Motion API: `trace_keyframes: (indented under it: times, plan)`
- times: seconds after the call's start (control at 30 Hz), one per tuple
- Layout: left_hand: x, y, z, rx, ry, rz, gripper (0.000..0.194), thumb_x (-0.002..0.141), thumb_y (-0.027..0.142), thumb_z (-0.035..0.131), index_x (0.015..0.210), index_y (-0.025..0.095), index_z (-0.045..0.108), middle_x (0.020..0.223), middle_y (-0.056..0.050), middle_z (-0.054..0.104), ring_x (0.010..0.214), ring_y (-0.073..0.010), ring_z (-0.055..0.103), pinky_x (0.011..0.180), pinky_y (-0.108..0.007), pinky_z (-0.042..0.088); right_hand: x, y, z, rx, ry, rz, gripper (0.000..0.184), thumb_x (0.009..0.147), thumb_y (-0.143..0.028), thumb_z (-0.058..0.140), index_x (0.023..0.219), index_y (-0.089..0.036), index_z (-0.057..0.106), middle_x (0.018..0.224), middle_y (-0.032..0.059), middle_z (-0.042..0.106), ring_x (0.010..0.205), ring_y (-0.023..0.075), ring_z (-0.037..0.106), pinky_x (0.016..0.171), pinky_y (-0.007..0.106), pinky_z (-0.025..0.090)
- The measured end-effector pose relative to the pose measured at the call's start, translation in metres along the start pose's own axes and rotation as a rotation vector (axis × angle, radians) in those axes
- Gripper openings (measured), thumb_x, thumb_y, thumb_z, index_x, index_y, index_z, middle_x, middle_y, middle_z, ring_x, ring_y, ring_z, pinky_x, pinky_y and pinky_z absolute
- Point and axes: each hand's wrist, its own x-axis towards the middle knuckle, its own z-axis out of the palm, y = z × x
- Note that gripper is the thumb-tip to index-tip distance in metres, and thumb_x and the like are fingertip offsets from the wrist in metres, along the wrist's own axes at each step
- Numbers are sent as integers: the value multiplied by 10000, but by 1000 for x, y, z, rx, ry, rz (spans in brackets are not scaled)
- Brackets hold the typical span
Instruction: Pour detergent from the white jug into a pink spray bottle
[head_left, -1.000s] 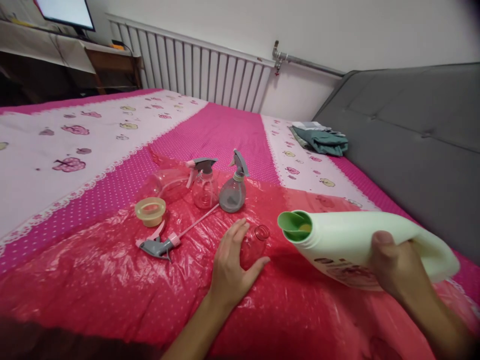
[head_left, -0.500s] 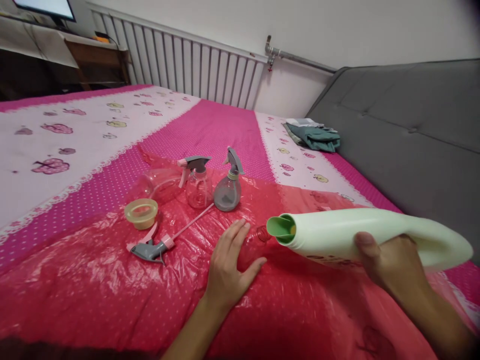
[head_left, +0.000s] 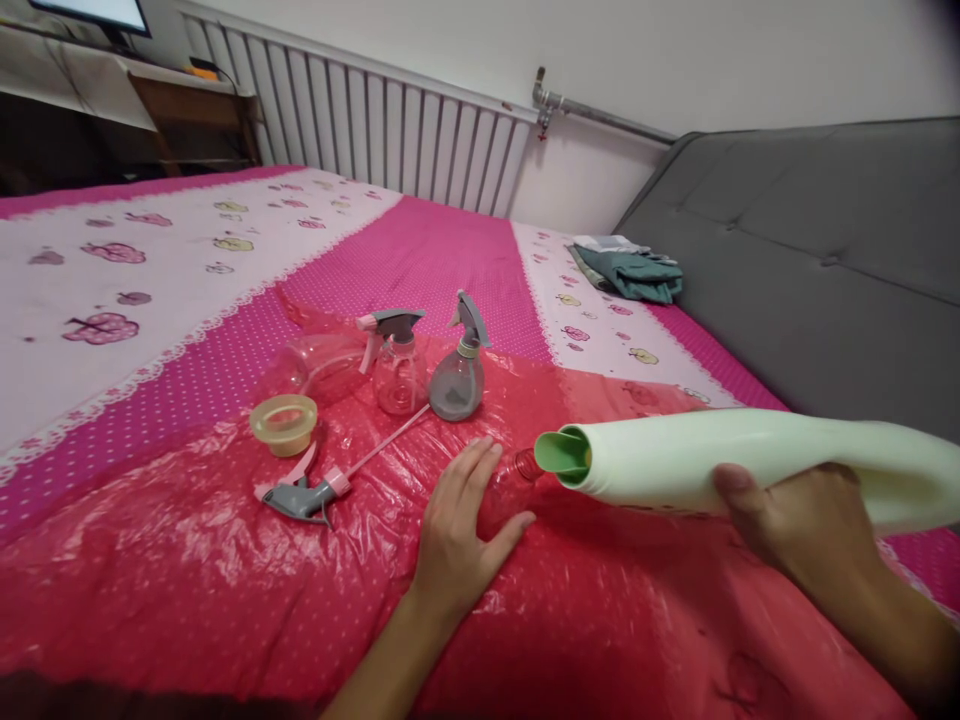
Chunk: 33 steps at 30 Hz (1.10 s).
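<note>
My left hand (head_left: 461, 525) curves round a small clear spray bottle (head_left: 508, 493) without its top, fingers on the far side and thumb nearer me. My right hand (head_left: 806, 530) grips the handle of a large pale green detergent bottle (head_left: 697, 455), tilted nearly level. Its green pouring spout (head_left: 562, 453) is beside the spray bottle's open neck. No stream of liquid can be made out. To the left lies a loose grey and pink spray head (head_left: 304, 497) with a pink tube. Beyond it is a yellowish translucent cap (head_left: 283, 424).
A clear spray bottle (head_left: 401, 372) and a grey spray bottle (head_left: 457, 383) stand behind my left hand. Red plastic sheeting (head_left: 225, 590) covers the near bed. Folded clothes (head_left: 630, 270) lie by the grey headboard (head_left: 817, 220); a radiator (head_left: 360, 110) lines the wall.
The detergent bottle's rear end has risen slightly and swung to the right, out past the frame edge, with my right hand. My left hand and the spray bottle stay nearly still.
</note>
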Motion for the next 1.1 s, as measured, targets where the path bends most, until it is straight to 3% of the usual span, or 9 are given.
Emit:
trace_keyframes:
  times: [0.3,0.6,0.73,0.87,1.1]
  plan:
    - [0,0,0,-13,4,-7,607,1042,364,719,1587,226,492,1477,-168,705,1392,-339,685,1139,-542,612,2,-1,0,-32,24,-60,704,1106,-506,275,1006,-26,780,845,187,759,724,387,750,527,452,528]
    - [0,1,1,-13,-5,-18,610,1043,364,717,1592,243,481,1481,-167,699,1394,-344,684,1144,-549,609,7,-4,-8,21,-3,-27,652,1098,-519,286,1224,-95,765,662,103,620,929,401,763,725,473,576]
    - [0,1,1,-16,-6,-18,610,1038,357,720,1587,235,485,1484,-168,697,1396,-342,680,1145,-552,608,5,-4,-8,27,-13,-4,630,1096,-538,285,1264,-134,738,788,116,682,966,397,757,730,482,553]
    - [0,0,1,-17,-10,-17,616,1032,355,726,1587,232,489,1485,-167,697,1397,-342,678,1148,-544,604,4,-3,-8,64,-24,14,573,1093,-566,302,1269,-203,709,1099,112,766,983,377,755,763,494,543]
    - [0,1,-1,-17,-17,-24,624,1035,366,720,1597,239,478,1490,-170,686,1394,-349,675,1142,-555,602,4,-3,-8,111,-36,31,556,1084,-557,331,1332,-208,686,1353,92,731,1185,384,723,953,522,537]
